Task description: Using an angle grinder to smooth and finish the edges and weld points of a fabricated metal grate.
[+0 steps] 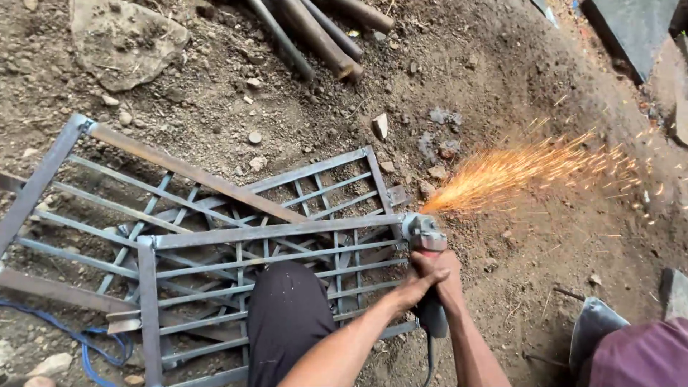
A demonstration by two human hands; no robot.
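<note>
Both hands, left hand (423, 281) and right hand (450, 276), have fingers clamped around the grinder (428, 266), a heavy, stiff, vibrating tool best held by its body, its disc just beyond them biting the rigid steel grille (272, 233).

Bare dirt ground (502, 64), stony and uneven.
Lying on it: stacked steel grilles (215, 236) at left and centre, flat rock (125, 39) upper left, rusty pipes (322, 32) top centre, blue cable (86, 344) lower left, grey slab (634, 29) upper right.
</note>
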